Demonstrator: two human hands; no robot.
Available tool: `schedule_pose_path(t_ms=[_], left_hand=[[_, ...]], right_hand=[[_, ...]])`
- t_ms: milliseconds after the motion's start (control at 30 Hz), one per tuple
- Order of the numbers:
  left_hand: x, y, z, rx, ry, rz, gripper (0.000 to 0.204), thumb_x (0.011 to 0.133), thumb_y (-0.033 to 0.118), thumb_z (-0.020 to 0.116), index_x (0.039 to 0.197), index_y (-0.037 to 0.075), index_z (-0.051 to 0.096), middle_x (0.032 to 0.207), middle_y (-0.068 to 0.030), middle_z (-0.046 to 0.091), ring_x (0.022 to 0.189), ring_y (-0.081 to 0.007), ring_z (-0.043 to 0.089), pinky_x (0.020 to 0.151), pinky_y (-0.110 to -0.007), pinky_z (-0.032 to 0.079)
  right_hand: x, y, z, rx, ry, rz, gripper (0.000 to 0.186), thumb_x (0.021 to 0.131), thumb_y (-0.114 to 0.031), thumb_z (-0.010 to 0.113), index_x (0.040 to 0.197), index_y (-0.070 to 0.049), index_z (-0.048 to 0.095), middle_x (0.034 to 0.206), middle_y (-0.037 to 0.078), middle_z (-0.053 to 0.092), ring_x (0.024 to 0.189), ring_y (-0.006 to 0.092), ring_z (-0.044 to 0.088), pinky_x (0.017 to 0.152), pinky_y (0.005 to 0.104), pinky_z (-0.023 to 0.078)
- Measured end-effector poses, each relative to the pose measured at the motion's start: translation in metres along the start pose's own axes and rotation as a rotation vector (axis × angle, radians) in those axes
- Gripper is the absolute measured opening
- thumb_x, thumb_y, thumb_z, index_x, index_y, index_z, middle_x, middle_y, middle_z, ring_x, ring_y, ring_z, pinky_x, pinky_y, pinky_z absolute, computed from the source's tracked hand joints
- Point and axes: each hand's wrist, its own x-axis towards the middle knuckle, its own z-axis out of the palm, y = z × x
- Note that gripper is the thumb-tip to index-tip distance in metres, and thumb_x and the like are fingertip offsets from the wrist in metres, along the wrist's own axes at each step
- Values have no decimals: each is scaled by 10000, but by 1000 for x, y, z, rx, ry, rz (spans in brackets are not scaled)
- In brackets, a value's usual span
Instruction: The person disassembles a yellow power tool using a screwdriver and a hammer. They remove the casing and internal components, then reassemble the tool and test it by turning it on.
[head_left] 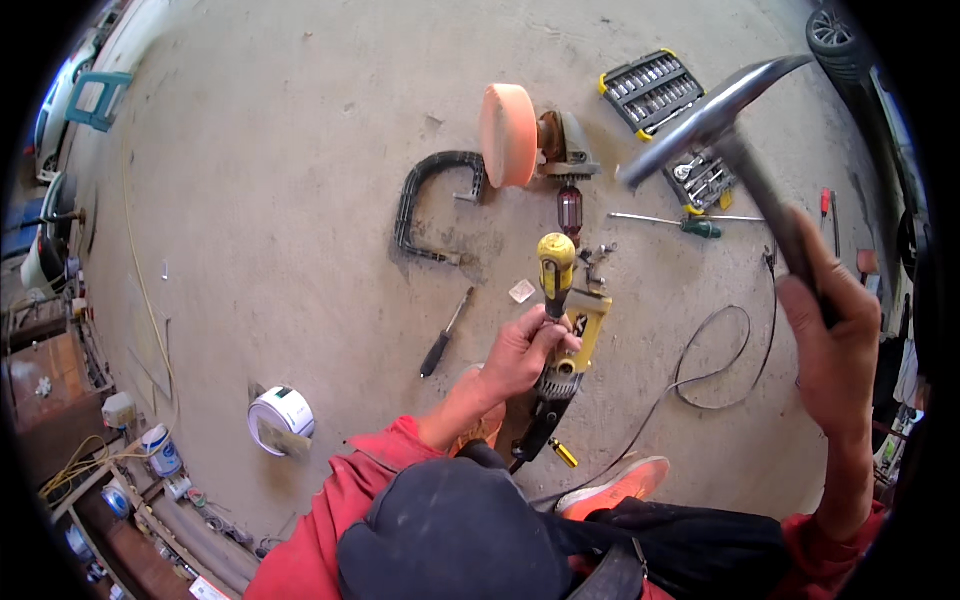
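A: Where is the screwdriver, and which way does it run?

B: The yellow-handled screwdriver [556, 272] stands at the middle of the frame, long axis close to vertical in the picture, handle end toward the top, the shaft going down behind the fingers into the yellow power tool body [572, 352]. That body lies on the concrete floor [300, 200], running from centre down toward the lower middle.

A: And the left hand?

B: The left hand [520, 352] is curled tight around the lower part of the screwdriver handle, just left of the tool body and touching it.

A: The right?

B: The right hand [832, 345] sits at the right of the frame, well apart from the screwdriver, fist closed on the shaft of a hammer [722, 118]. The hammer's head is up in the upper right, its handle slanting down-right into the fist, above the socket set [668, 110].

A: Anything close by?

B: An orange polishing pad [508, 135] and black side handle [432, 205] lie above the screwdriver; a black-handled screwdriver [441, 340] lies left of the hand.
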Motion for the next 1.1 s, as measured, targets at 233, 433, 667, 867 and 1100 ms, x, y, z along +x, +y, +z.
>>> schedule_pose_path(t_ms=[233,433,667,867,1100], left_hand=[[-1,-5,-7,-52,3,-22,137,1096,157,497,1098,39,565,905,-8,697,903,-75,685,836,-263,542],[-3,0,-6,-34,7,-47,151,1095,176,506,1087,41,574,916,-2,693,909,-77,692,833,-262,540],[-6,-2,-4,-24,0,-33,141,1090,150,514,1074,35,594,917,6,683,909,-71,686,806,-242,534],[-6,1,2,20,-8,-93,109,1079,95,513,1068,40,606,897,5,679,862,-48,648,770,-222,518],[-5,-3,2,16,-20,-91,104,1074,76,514,1051,33,605,909,3,682,869,-38,639,764,-217,515]], right_hand=[[-8,18,-9,45,-147,53,511,944,-17,649,1447,0,560,857,-4,604,715,57,482,658,210,376],[-15,26,7,118,-185,156,542,902,11,656,1437,2,571,925,3,638,779,62,513,728,206,419],[-13,19,11,104,-278,186,525,911,-27,635,1430,23,570,919,44,641,773,89,536,738,218,432],[-14,15,18,98,-252,139,553,880,2,662,1426,16,576,969,73,674,823,106,571,810,232,465],[19,1,2,-68,-227,25,549,906,-1,664,1445,-66,588,826,12,605,704,61,515,671,218,433]])
